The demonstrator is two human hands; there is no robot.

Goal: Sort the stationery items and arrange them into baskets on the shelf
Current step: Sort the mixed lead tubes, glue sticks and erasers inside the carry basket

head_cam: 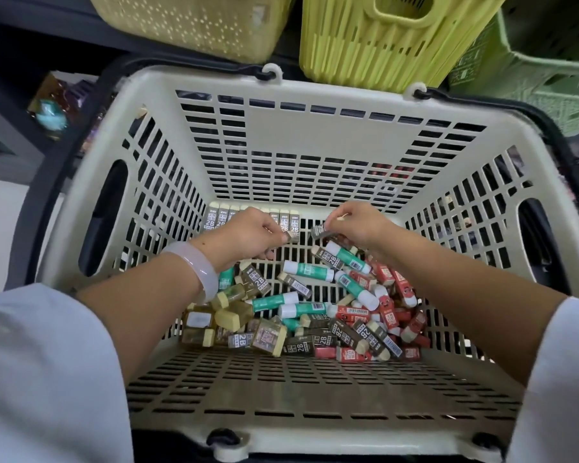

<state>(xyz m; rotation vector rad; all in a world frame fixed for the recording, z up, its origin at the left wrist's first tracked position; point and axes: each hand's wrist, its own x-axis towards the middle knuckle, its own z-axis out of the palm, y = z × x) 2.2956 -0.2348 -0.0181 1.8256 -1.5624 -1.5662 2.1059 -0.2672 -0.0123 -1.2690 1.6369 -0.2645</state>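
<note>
A large cream slotted basket (315, 135) holds a loose heap of stationery: dark 2B erasers (345, 334), green-and-white glue sticks (306, 269), red erasers (391, 312) and yellowish bottles (229, 314). Against its far wall stands a neat row of 2B erasers (219, 218). My left hand (248, 237) pinches a dark 2B eraser (291, 238) close to the right end of that row. My right hand (360, 223) pinches another dark 2B eraser (320, 231) just above the heap.
On the shelf behind the cream basket stand a yellow perforated basket (194, 25), a yellow-green slatted basket (391, 41) and a pale green basket (542, 71). Black handles frame the cream basket's sides. Packaged goods lie on a lower shelf at the left (52, 105).
</note>
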